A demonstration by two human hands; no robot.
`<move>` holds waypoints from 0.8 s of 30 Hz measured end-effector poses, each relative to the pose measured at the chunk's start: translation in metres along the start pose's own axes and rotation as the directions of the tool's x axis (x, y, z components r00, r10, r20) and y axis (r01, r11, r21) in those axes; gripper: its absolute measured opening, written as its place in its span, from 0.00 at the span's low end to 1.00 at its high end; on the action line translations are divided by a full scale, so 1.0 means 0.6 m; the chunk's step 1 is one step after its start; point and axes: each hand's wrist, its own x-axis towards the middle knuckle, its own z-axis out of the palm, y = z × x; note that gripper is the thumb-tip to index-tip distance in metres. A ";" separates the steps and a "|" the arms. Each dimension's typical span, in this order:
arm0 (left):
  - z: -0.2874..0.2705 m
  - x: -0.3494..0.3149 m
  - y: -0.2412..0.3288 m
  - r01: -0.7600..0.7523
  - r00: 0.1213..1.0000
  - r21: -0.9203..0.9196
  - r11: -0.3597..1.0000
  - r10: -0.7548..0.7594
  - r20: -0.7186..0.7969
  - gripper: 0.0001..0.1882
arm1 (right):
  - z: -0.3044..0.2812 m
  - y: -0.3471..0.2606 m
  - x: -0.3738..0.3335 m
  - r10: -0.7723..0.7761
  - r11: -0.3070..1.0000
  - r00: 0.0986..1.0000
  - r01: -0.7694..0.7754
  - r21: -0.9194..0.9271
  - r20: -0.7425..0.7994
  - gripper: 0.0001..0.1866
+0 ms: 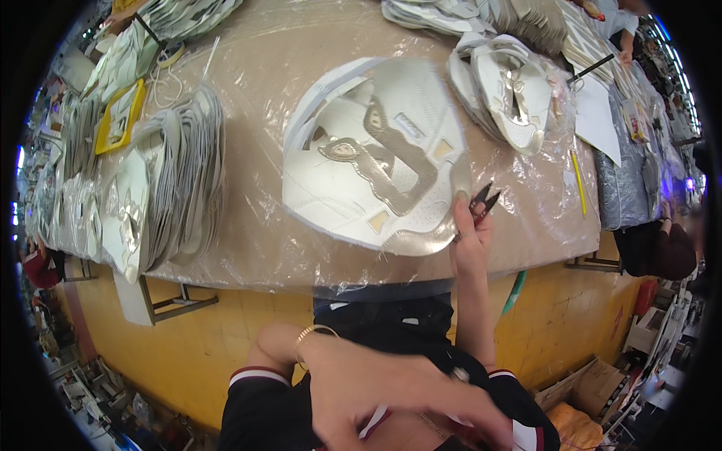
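A white and metallic gold shoe upper (425, 143) is held up over the table by its lower right edge, in the thumb and fingers of my right hand (471, 239). A small pair of dark thread snips (485, 200) is also held in that hand, its blades pointing up and to the right. My left hand (398, 379) is raised close to the camera at the bottom, a gold bracelet on its wrist. Its thumb and curved fingers are spread well apart with nothing visible between them; the fingertips are blurred or cut off by the lower edge.
Stacks of shoe uppers stand at the left (173, 180) and the upper right (511, 90) of the plastic-covered table (256, 248). A yellow tray (135, 105) lies by the left stack, a yellow pencil-like stick (578, 184) at the right. Other people work on both sides.
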 end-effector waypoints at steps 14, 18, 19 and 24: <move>-0.116 -0.157 -0.011 -0.101 0.363 0.094 0.990 0.124 -0.923 0.34 | -0.005 -0.051 -0.044 0.084 0.993 0.980 -0.066 -0.102 0.181 0.04; -0.100 -0.102 -0.006 -0.295 0.328 0.074 0.952 0.174 -0.928 0.43 | 0.002 -0.062 -0.061 0.142 0.951 0.958 -0.062 -0.303 0.251 0.06; -0.106 -0.095 0.003 -0.262 0.424 0.014 0.965 0.128 -0.896 0.44 | 0.002 -0.067 -0.063 0.160 0.940 0.949 -0.063 -0.335 0.271 0.07; -0.098 -0.086 0.004 -0.141 0.339 -0.124 0.982 -0.070 -0.938 0.39 | 0.006 -0.101 -0.065 0.099 0.776 0.934 0.142 -0.614 0.342 0.16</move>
